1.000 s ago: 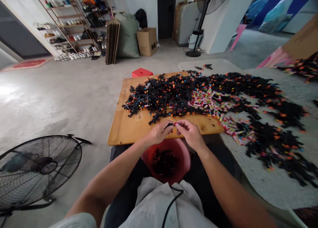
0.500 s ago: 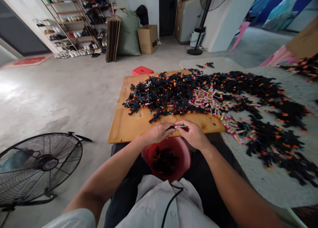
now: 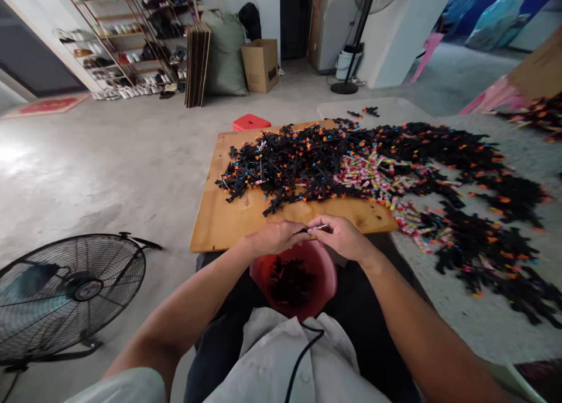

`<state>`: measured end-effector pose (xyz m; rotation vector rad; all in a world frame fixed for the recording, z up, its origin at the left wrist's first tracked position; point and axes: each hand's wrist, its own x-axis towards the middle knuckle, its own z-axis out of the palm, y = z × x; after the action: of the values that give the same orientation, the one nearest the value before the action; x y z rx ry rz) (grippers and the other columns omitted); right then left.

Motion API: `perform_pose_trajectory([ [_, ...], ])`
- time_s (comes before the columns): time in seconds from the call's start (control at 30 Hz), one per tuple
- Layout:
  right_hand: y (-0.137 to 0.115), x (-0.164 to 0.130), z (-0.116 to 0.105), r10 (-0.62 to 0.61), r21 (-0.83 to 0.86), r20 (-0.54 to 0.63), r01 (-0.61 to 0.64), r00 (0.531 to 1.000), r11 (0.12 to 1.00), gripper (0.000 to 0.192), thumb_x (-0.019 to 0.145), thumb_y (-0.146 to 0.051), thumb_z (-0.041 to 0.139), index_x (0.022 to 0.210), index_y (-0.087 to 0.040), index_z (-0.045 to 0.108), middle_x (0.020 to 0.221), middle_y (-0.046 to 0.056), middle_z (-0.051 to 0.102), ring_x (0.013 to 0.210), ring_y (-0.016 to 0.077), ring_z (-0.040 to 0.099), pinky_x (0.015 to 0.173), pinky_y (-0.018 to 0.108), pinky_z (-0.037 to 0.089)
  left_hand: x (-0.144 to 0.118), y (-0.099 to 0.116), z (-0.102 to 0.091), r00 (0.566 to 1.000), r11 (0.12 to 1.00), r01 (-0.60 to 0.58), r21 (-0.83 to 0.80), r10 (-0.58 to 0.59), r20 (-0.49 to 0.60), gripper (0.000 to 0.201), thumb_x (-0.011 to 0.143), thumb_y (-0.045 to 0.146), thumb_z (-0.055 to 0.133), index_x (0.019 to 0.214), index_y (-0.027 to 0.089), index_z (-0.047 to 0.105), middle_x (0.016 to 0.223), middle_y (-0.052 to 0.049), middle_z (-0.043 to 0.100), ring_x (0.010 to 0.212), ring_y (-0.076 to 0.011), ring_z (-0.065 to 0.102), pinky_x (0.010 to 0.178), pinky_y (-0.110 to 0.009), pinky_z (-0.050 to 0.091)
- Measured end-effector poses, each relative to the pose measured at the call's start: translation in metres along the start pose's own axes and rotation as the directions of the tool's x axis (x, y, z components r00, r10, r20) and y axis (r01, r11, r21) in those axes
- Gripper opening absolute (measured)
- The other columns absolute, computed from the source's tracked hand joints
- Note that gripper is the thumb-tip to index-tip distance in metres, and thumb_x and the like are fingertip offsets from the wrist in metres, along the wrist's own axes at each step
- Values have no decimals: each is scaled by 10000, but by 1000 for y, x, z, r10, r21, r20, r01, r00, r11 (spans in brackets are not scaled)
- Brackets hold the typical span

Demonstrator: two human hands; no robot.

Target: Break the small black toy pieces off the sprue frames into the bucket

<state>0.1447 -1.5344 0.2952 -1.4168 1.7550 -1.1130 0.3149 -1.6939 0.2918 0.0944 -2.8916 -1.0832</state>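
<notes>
The left hand (image 3: 274, 237) and the right hand (image 3: 340, 236) meet at the near edge of the wooden table (image 3: 219, 224), fingertips pinched together on one small slim piece (image 3: 317, 228), dark at the left hand's end and pale at the right hand's. Both hands are closed on it, each gripping one end. Directly under the hands, in the person's lap, sits a red bowl (image 3: 327, 274) holding a heap of small black parts.

Just beyond the hands, across the table, lies a broad black pile (image 3: 285, 168) of like pieces with orange and blue tips. To the right of that is a patch of pink and multicoloured bits (image 3: 373, 177), and more black heaps (image 3: 478, 245) spread over the grey surface further right. A red stool (image 3: 250, 122) shows past the table's far edge. Well off to the left of the left hand, a floor fan (image 3: 72, 289) stands on the concrete.

The piece is tiny and held only by fingertips, so a slip in my judgement could flick it onto the floor or into the wrong heap. The bowl rests loosely on the lap and might tip if the legs shift. The fan's draught, if running, could scatter light bits.

No brand, label or writing is legible anywhere; a dark mark on the distant cardboard box (image 3: 261, 65) is too small to read.
</notes>
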Motion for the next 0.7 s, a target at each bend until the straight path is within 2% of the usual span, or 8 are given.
perform_pose_trajectory([
  [0.2, 5, 0, 3, 8, 5, 99, -9, 995, 1000, 237, 968, -386, 646, 1034, -194, 769, 880, 26, 766, 766, 165, 687, 740, 271, 517, 0, 5, 4, 977, 988, 102, -118, -77, 199, 369, 1098, 396, 441, 1022, 164, 718, 851, -49, 776, 702, -144, 704, 666, -219, 485],
  [0.3, 13, -3, 4, 69, -17, 271, -67, 960, 998, 245, 942, -395, 677, 1051, -206, 790, 897, 20, 778, 802, 177, 691, 740, 269, 507, -1, 1, 4, 961, 983, 84, -161, -37, 273, 301, 1034, 421, 575, 1041, 175, 748, 926, -61, 797, 775, -173, 731, 694, -228, 508],
  [0.4, 25, -2, -6, 117, -100, 390, -84, 913, 991, 271, 935, -422, 686, 1073, -222, 805, 925, 18, 794, 842, 199, 702, 770, 284, 508, 1, -10, -2, 977, 989, 69, -130, -40, 211, 283, 973, 434, 666, 1098, 205, 773, 1023, -50, 804, 892, -196, 742, 771, -239, 523],
  [0.47, 37, 4, -20, 142, -217, 221, -93, 965, 972, 292, 973, -420, 620, 1068, -211, 800, 906, 32, 788, 838, 211, 696, 780, 300, 504, 7, -21, -5, 993, 989, 121, -80, -120, 17, 274, 1004, 397, 605, 1090, 201, 777, 1024, -49, 797, 906, -194, 734, 809, -254, 527],
  [0.53, 52, 13, -39, 172, -386, -148, -217, 974, 896, 309, 1005, -368, 541, 1055, -190, 788, 927, 71, 777, 879, 233, 691, 813, 321, 501, 19, -32, -4, 962, 979, 201, -25, -202, -184, 258, 1014, 335, 569, 1074, 187, 772, 1009, -58, 786, 904, -198, 726, 839, -274, 536],
  [0.57, 59, 19, -49, 177, -450, -335, -322, 926, 833, 314, 1011, -330, 511, 1068, -182, 782, 984, 100, 771, 934, 248, 690, 847, 333, 500, 26, -36, -2, 944, 973, 231, -1, -224, -240, 245, 1010, 312, 572, 1087, 185, 767, 1023, -64, 782, 919, -202, 726, 860, -283, 543],
  [0.63, 72, 29, -68, 170, -482, -614, -537, 771, 692, 332, 1006, -267, 480, 1152, -168, 761, 1150, 159, 735, 1059, 281, 680, 916, 363, 496, 42, -42, 5, 927, 964, 255, 70, -224, -302, 245, 993, 282, 599, 1160, 188, 752, 1120, -84, 766, 996, -216, 726, 929, -304, 553],
  [0.7, 81, 36, -84, 163, -448, -746, -667, 646, 595, 383, 999, -244, 477, 1291, -149, 705, 1296, 202, 661, 1139, 313, 663, 941, 392, 504, 58, -44, 11, 918, 949, 263, 173, -191, -346, 324, 986, 263, 612, 1286, 189, 709, 1278, -113, 718, 1130, -240, 701, 1014, -331, 546],
])
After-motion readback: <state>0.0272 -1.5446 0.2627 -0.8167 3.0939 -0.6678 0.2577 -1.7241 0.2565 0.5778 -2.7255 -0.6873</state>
